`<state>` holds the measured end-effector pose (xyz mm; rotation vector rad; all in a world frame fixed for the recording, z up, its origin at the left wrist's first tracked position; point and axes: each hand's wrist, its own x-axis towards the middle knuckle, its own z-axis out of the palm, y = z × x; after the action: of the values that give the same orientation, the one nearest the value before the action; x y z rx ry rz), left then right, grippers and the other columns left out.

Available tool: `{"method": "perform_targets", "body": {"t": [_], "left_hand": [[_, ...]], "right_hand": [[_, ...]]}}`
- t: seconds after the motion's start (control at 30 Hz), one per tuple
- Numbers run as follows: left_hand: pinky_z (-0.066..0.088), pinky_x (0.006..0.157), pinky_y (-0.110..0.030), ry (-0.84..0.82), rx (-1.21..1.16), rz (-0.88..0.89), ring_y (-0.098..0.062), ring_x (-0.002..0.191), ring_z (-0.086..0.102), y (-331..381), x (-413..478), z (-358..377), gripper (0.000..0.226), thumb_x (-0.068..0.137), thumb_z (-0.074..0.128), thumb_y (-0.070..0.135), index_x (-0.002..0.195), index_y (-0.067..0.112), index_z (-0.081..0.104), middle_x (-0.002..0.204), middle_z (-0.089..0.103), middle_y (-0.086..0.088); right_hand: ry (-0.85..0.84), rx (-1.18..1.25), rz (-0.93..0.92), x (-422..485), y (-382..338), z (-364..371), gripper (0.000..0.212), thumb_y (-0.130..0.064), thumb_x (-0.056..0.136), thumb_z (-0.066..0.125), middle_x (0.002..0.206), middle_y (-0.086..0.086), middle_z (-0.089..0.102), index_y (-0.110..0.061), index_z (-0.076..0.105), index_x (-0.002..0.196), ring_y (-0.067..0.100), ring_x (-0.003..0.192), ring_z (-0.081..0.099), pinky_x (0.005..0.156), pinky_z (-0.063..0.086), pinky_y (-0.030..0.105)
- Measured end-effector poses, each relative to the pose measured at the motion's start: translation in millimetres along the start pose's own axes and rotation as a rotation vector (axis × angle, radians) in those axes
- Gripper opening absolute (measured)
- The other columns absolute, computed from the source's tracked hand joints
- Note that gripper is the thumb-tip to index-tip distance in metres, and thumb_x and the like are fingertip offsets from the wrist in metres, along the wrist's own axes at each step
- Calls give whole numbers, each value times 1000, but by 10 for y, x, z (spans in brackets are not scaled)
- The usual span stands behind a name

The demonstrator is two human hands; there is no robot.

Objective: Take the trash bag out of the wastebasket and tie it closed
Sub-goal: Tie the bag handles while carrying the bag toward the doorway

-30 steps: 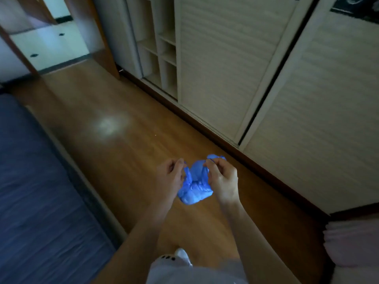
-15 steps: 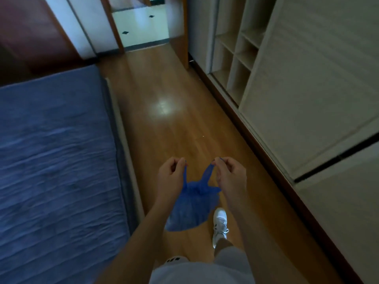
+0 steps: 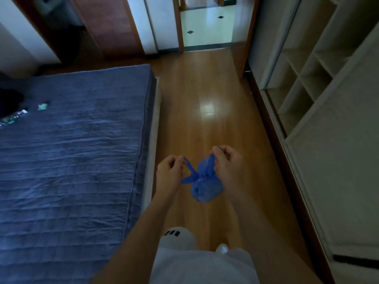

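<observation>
A small blue plastic trash bag (image 3: 206, 188) hangs in the air between my hands, above the wooden floor. Its neck is gathered and cinched, with two strips of plastic running out from it. My left hand (image 3: 169, 174) pinches the left strip between thumb and fingers. My right hand (image 3: 228, 163) pinches the right strip, close against the bag's top. The bag's lower part bulges round below the cinch. No wastebasket is in view.
A bed with a blue quilted cover (image 3: 71, 150) fills the left side, with small items (image 3: 43, 107) near its far left. A light wardrobe with open shelves (image 3: 303, 83) runs along the right. The wooden floor (image 3: 205, 95) leads to an open doorway (image 3: 207, 27).
The view has swung left toward the bed and doorway. The bag, held open by two handles half a second ago, is now cinched at the neck, with my hands pulling the strips apart.
</observation>
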<state>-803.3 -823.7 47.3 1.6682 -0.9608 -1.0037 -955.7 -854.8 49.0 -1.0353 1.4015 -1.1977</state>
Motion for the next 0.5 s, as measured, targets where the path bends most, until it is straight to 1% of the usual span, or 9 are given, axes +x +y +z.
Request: {"method": "perform_targets", "body": {"t": [0.07, 0.17, 0.27, 0.33, 0.37, 0.47, 0.5], "left_hand": [[38, 54, -31, 15, -12, 11, -15, 55, 45, 83, 95, 95, 30, 96, 55, 19, 67, 18, 65, 53, 49, 3], [39, 54, -29, 35, -24, 21, -10, 54, 47, 185, 328, 215, 30, 97, 54, 19, 68, 18, 64, 50, 50, 10], [40, 53, -25, 58, -19, 40, -5, 51, 47, 252, 606, 307, 28, 96, 55, 18, 71, 15, 64, 48, 52, 11], [40, 52, -21, 74, -23, 39, -5, 52, 48, 265, 816, 345, 26, 96, 56, 19, 72, 13, 65, 51, 53, 10], [41, 52, -21, 81, -23, 34, -6, 53, 48, 256, 935, 359, 26, 96, 56, 19, 73, 13, 65, 53, 53, 8], [39, 53, -28, 81, -28, 15, -11, 54, 46, 222, 1385, 385, 26, 96, 56, 23, 73, 14, 65, 55, 51, 3], [38, 53, -29, 81, -33, 9, -12, 54, 45, 224, 1553, 383, 26, 96, 56, 23, 73, 14, 65, 55, 50, 3]], "right_hand": [[-33, 5, -10, 199, -53, -2, 23, -22, 94, 62, 46, -12, 51, -14, 65, 73, 3, 45, 47, 53, 39, 24], [-44, 19, -7, 511, -98, 5, 22, -17, 95, 60, 45, -14, 51, -6, 66, 77, 1, 44, 47, 52, 38, 19], [-43, 33, 20, 805, -96, 66, 22, -16, 96, 60, 45, -14, 52, -8, 64, 75, 0, 43, 47, 47, 38, 14], [-58, 15, 39, 975, -63, 152, 22, -17, 95, 61, 46, -13, 52, -6, 65, 76, 1, 43, 46, 47, 38, 14], [-63, 6, 47, 1059, -50, 205, 22, -17, 94, 62, 46, -12, 53, -4, 66, 77, 1, 43, 47, 47, 39, 16], [-57, -8, 73, 1396, -63, 412, 23, -20, 92, 64, 52, -6, 54, -2, 66, 78, 7, 49, 48, 51, 41, 25], [-50, -3, 87, 1534, -88, 501, 23, -20, 92, 64, 51, -6, 52, -1, 66, 78, 8, 49, 47, 50, 40, 26]]}}
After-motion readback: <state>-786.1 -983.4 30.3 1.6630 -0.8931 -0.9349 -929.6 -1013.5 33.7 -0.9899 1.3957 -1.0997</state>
